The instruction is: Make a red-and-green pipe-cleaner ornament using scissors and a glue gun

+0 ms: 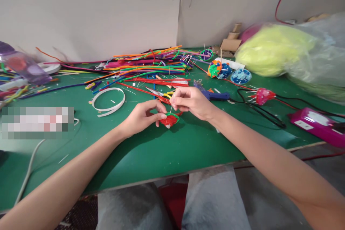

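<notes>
My left hand (pixel 148 115) pinches the left side of a small red cone with a green rim (pixel 170 119), held a little above the green table. A pale tip shows at the cone's lower end. Above the rim, my right hand (pixel 188 101) is closed on a thin white stick (pixel 171 108) that points down toward the cone's opening. I cannot tell whether the stick's lower end touches the inside. Just behind my hands lie scissors with yellow handles (pixel 159 93) and red pipe cleaners (pixel 137 87).
Many coloured pipe cleaners (pixel 145 69) are heaped along the wall. A white strip coil (pixel 122 102) lies left. To the right are a blue glue gun (pixel 215 95), a red-and-white cone (pixel 264 96), blue dotted pieces (pixel 240 76), a magenta power strip (pixel 318 125) and plastic bags (pixel 275 50).
</notes>
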The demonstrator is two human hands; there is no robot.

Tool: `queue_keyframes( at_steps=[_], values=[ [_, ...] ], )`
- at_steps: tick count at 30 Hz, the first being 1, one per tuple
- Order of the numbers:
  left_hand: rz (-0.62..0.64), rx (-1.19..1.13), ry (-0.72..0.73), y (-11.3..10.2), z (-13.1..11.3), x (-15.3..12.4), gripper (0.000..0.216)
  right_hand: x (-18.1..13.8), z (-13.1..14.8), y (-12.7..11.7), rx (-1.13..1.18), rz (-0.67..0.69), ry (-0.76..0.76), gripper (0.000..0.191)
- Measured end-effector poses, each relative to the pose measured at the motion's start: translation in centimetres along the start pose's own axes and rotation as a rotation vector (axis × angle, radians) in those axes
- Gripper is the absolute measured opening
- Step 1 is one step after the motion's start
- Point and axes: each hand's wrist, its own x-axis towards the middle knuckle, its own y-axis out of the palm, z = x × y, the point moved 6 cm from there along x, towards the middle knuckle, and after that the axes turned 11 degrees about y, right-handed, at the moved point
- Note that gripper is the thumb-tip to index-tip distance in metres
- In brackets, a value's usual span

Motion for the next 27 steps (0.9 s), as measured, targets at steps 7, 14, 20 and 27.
queue_keyframes(
  at_steps=[7, 14, 20, 27],
  values=[
    [-0.009, -0.017, 0.003, 0.08, 0.04, 0.00, 0.025, -0.12, 0.17, 0.00, -0.093, -0.043, -0.059, 0.030],
    [-0.003, 0.011, 0.008, -0.02, -0.05, -0.06, 0.024, -0.36, 0.64, -0.09, -0.126, -0.102, -0.096, 0.032],
    [0.010, 0.003, 0.012, -0.05, 0.26, -0.14, 0.023, -0.03, 0.06, 0.11, -0.039, 0.049, 0.007, 0.022],
    [0.023, 0.025, 0.018, 0.02, 0.17, -0.14, 0.021, 0.18, -0.25, -0.14, -0.018, 0.070, 0.014, 0.023]
  ],
)
